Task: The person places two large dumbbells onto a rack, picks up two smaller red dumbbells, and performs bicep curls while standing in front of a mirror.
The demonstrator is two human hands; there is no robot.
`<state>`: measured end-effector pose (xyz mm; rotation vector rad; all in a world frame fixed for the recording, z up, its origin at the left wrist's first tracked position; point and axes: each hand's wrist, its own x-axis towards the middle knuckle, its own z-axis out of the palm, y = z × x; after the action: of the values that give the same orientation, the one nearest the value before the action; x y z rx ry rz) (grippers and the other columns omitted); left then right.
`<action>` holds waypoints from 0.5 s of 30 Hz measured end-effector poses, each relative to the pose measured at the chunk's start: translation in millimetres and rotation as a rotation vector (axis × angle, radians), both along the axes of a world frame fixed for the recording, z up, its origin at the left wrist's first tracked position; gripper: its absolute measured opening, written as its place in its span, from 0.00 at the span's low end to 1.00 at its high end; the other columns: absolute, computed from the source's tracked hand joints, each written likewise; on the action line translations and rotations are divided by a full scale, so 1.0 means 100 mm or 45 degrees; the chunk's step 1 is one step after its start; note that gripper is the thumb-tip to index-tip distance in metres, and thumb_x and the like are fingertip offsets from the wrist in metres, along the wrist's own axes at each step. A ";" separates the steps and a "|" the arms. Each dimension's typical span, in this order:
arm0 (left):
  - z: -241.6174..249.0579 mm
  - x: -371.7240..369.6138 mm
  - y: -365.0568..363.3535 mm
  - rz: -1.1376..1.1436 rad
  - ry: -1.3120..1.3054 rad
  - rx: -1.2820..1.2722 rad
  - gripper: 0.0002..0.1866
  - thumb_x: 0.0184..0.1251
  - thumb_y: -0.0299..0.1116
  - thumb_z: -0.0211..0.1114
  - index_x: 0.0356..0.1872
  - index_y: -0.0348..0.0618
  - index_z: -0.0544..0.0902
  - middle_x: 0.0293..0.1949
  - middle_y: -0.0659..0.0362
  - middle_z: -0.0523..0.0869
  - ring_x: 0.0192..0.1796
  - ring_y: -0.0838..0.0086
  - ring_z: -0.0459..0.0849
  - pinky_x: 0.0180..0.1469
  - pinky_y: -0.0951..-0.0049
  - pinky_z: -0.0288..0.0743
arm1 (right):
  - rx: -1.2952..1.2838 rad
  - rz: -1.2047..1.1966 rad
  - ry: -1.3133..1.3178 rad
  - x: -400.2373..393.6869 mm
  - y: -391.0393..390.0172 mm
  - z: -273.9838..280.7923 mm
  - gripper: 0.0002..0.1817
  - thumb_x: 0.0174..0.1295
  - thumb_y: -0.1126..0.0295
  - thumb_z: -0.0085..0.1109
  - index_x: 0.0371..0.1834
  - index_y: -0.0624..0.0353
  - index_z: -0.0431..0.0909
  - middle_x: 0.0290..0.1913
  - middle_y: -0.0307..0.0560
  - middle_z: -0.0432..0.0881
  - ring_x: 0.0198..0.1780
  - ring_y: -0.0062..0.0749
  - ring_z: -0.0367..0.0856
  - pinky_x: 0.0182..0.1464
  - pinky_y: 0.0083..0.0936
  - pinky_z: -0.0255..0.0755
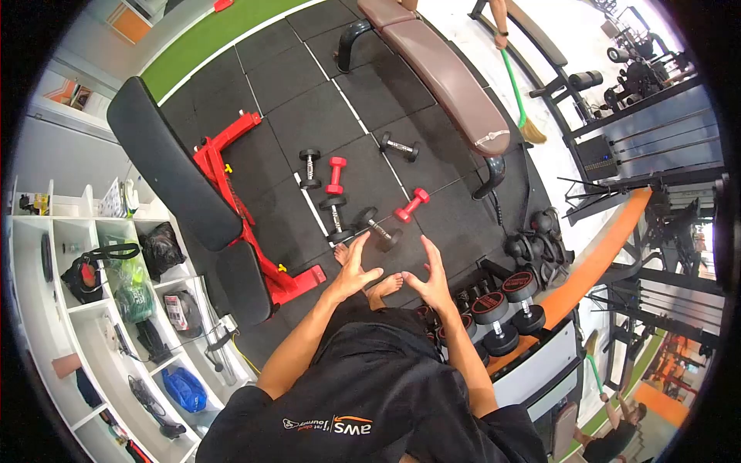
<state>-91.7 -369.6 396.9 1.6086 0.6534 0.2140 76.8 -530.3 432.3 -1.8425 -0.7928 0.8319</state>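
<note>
My left hand (pixel 353 268) and my right hand (pixel 432 278) reach forward, both empty with fingers spread, palms facing each other a short gap apart. Just beyond them on the black rubber floor lie a black dumbbell (pixel 377 228) and another black dumbbell (pixel 336 218). Two red dumbbells (pixel 411 204) (pixel 336 175) and two more black ones (pixel 309 167) (pixel 400 146) lie farther out. My bare feet (pixel 384 287) show between the hands. I wear a black shirt (pixel 370 386).
A red-framed black bench (pixel 181 174) stands left. A brown padded bench (pixel 444 73) lies ahead. A dumbbell rack (pixel 505 305) sits at right. White shelves (pixel 100 309) with bags line the left wall. A person with a green broom (pixel 517 89) works at the back.
</note>
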 end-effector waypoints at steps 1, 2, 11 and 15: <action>-0.02 0.04 0.06 0.012 0.001 -0.016 0.50 0.54 0.34 0.72 0.76 0.41 0.53 0.74 0.44 0.56 0.78 0.54 0.52 0.77 0.57 0.47 | 0.023 0.012 -0.042 0.03 0.07 0.00 0.51 0.48 0.61 0.74 0.77 0.52 0.56 0.75 0.58 0.57 0.76 0.49 0.58 0.72 0.43 0.57; -0.05 0.07 0.11 0.000 0.008 -0.008 0.49 0.55 0.37 0.73 0.77 0.43 0.54 0.76 0.50 0.56 0.78 0.59 0.52 0.77 0.60 0.46 | 0.003 0.006 -0.035 0.05 0.12 0.01 0.51 0.48 0.61 0.74 0.77 0.53 0.56 0.75 0.59 0.57 0.76 0.49 0.58 0.73 0.42 0.55; -0.30 0.17 0.69 -0.013 -0.007 0.063 0.50 0.53 0.37 0.74 0.76 0.43 0.54 0.73 0.45 0.58 0.76 0.53 0.55 0.76 0.57 0.49 | -0.109 -0.064 -0.023 0.02 0.55 -0.02 0.52 0.48 0.60 0.74 0.77 0.54 0.56 0.75 0.61 0.56 0.77 0.52 0.56 0.75 0.40 0.53; -0.38 0.17 0.86 0.001 0.000 0.020 0.50 0.53 0.37 0.74 0.76 0.44 0.55 0.73 0.45 0.58 0.76 0.53 0.56 0.76 0.57 0.50 | -0.111 -0.071 0.001 -0.03 0.70 -0.08 0.52 0.48 0.60 0.74 0.77 0.54 0.56 0.75 0.60 0.56 0.76 0.52 0.56 0.74 0.40 0.55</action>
<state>-74.5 -283.2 359.0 1.6231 0.6537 0.2202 74.1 -460.2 424.7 -1.9323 -0.7107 0.8432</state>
